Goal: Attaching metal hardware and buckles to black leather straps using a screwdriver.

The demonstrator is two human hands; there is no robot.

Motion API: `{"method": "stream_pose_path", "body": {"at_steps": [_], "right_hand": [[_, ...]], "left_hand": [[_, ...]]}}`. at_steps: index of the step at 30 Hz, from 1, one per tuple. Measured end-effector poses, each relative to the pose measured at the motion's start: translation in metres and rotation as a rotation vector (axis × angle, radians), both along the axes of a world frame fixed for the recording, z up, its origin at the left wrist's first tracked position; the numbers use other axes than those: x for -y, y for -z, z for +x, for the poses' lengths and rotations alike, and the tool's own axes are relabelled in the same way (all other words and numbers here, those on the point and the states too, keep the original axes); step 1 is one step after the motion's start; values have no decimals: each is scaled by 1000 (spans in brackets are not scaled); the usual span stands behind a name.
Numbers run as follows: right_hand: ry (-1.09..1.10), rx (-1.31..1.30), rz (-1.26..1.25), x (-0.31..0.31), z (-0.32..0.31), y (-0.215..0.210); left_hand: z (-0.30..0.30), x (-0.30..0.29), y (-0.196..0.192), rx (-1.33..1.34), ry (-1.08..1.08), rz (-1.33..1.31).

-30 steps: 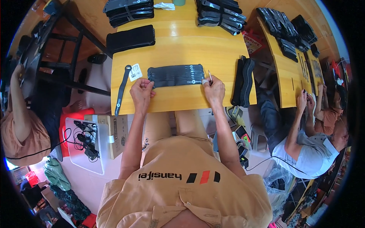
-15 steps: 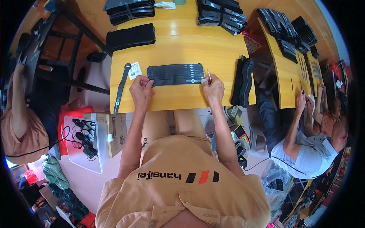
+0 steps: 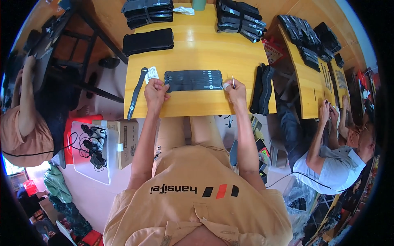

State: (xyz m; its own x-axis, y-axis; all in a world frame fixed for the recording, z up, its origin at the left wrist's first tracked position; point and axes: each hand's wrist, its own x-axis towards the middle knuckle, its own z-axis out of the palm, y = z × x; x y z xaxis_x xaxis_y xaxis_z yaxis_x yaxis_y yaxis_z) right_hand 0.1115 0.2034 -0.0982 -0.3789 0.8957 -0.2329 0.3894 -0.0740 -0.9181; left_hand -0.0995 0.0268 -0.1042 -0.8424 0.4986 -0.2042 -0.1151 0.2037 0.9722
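A fanned row of black straps [image 3: 191, 80] lies flat on the yellow wooden table, with pale markings near its right end. My left hand [image 3: 156, 95] is closed, thumb and fingers pinching the near left corner of the straps. At the right end, my right hand [image 3: 237, 95] has its fingertips beside the near corner, and a thin, pale, stick-like tool [image 3: 233, 82] sticks up from between its fingers. Left of my left hand lies a single black strap [image 3: 136, 94] with a ring-shaped end. A white printed label [image 3: 152, 73] rests next to it.
A black stack [image 3: 148, 42] sits at the far left, banded black bundles [image 3: 240, 20] at the far right. Folded black straps [image 3: 262, 89] lie near the right edge. A clear bin of cables [image 3: 92, 151] stands on the floor. Co-workers sit at tables either side.
The view has shifted slightly, so the table appears a little to the right. My right fingertips have drawn slightly outward at the straps' right end. My left hand keeps its pinch.
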Motion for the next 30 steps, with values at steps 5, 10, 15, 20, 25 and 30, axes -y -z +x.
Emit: {"method": "stream_pose_path", "body": {"at_steps": [5,10,15,20,25,30], "right_hand": [[68,-292,-266,0,12,-5],[103,-278,-235,2,10,-4],[69,-244,-126,10,10,-2],[-221,-343,81,65,1,-6],[-436,-322,-220,122,-22,-50],[-449,-339,-377,128,-18,-38]], "left_hand": [[-1,35,-22,-449,-127,-31],[-28,75,-12,-967,-42,-587],[-37,89,0,-388,-15,-389],[12,68,-34,237,-21,333],[46,53,-38,326,-99,538],[63,46,-35,370,-96,522]]}}
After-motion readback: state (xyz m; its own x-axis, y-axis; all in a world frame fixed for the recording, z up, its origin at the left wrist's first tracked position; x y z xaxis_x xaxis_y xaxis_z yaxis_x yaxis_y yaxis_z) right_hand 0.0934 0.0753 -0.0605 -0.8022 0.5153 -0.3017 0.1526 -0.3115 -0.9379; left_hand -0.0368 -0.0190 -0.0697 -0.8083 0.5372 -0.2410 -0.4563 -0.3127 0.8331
